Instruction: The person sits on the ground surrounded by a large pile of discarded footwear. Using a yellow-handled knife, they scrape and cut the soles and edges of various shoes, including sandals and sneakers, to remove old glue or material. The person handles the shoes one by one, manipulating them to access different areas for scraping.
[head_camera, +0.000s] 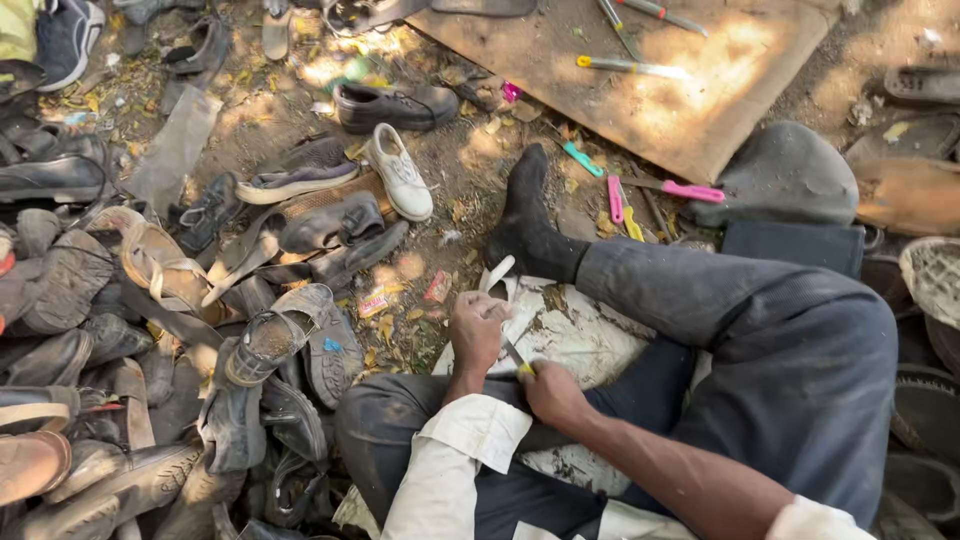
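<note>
Over littered ground, hands on white strip

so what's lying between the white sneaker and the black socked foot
In the head view, only bare dirt with dry leaf scraps lies between the white sneaker and the black socked foot; no shoe or tool sits there.

The person is wearing dark grey-blue trousers that are looking dusty and creased at the knees, and a black sock is covering the one foot in view, reaching up past the ankle. A pale cream shirt is showing at both arms, its left sleeve turned back into a broad folded cuff and its right sleeve pushed up high. The left hand and right hand are wearing nothing, bare of gloves, rings or a watch.
</note>
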